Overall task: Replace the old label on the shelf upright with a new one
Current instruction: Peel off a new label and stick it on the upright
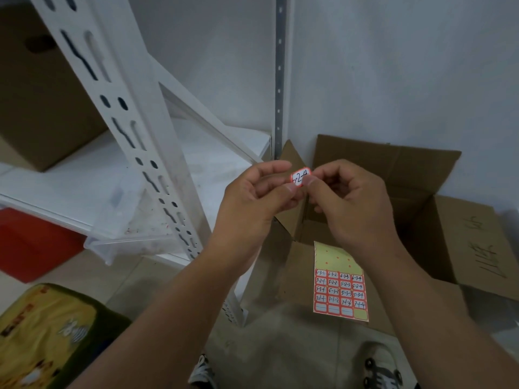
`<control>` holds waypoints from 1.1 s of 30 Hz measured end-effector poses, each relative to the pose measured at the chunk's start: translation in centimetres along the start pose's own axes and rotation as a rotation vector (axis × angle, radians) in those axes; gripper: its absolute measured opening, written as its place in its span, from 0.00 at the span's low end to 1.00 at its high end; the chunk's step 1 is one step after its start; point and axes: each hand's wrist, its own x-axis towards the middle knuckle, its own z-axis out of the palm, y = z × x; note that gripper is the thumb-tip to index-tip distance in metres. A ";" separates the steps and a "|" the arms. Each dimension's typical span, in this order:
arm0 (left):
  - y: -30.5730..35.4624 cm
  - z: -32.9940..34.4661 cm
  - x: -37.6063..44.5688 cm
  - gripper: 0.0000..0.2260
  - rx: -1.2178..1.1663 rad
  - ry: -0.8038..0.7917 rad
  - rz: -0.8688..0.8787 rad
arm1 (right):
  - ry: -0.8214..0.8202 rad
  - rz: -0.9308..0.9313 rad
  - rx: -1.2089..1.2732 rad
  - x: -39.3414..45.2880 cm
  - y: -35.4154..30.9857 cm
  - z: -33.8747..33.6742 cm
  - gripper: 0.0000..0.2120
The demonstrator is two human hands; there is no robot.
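Both hands — left hand [252, 197], right hand [348, 197] — pinch the new label [301, 176] between them, right of the shelf upright [146, 153]. Label peeled; next — press it squarely onto the upright.

Matt white painted-metal upright [134, 127], paper label [301, 177], brown cardboard box [421, 175]

Red-bordered label [300, 177], handwritten, right of white slotted upright [140, 153].

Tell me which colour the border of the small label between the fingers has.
Red-orange, around a white middle with black handwriting; the label shows in the head view.
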 end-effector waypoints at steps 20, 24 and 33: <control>0.1 1.0 -0.5 0.06 0.204 0.006 0.022 | 0.079 0.148 0.164 -0.2 -0.9 -0.6 0.04; 0.1 1.0 -0.5 0.06 0.223 0.021 0.036 | 0.077 0.152 0.168 -0.2 -1.0 -0.7 0.04; 0.2 1.0 -0.5 0.07 0.241 0.070 0.019 | 0.216 0.216 0.271 0.5 -0.7 -1.5 0.09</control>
